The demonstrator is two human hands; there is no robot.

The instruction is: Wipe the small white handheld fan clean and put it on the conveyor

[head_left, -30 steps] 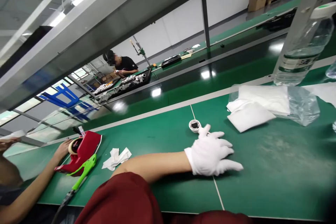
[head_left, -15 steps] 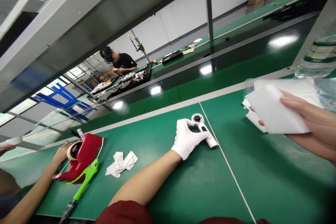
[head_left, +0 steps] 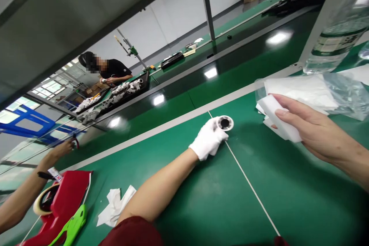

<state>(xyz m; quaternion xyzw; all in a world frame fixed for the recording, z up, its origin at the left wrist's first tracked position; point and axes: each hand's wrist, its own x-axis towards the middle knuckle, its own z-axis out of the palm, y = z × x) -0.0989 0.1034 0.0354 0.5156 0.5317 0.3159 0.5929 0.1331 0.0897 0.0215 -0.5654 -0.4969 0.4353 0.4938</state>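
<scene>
My left hand (head_left: 208,138), in a white glove, is closed around a small white handheld fan (head_left: 225,123). Its round, dark-centred head faces up beyond my fingers, while the glove hides most of the handle. On the right, my bare right hand (head_left: 302,125) pinches a soft white foam sleeve (head_left: 279,117) between thumb and fingers, held above the table. Behind that hand lies a clear plastic bag (head_left: 346,94) with white sheets inside. Crumpled white tissue (head_left: 113,207) rests beside my left forearm.
A red tape dispenser (head_left: 67,196) and a bright green-handled tool (head_left: 72,223) stand at the lower left, near another person's arm (head_left: 31,184). A water bottle (head_left: 331,46) is at the back right. Across the dark conveyor (head_left: 184,73), a co-worker (head_left: 112,71) handles a white part.
My left hand has gripped the fan and turned it so its head faces me more. The foam sleeve has tilted edge-on in my right hand. The other person's hand has left the tape dispenser.
</scene>
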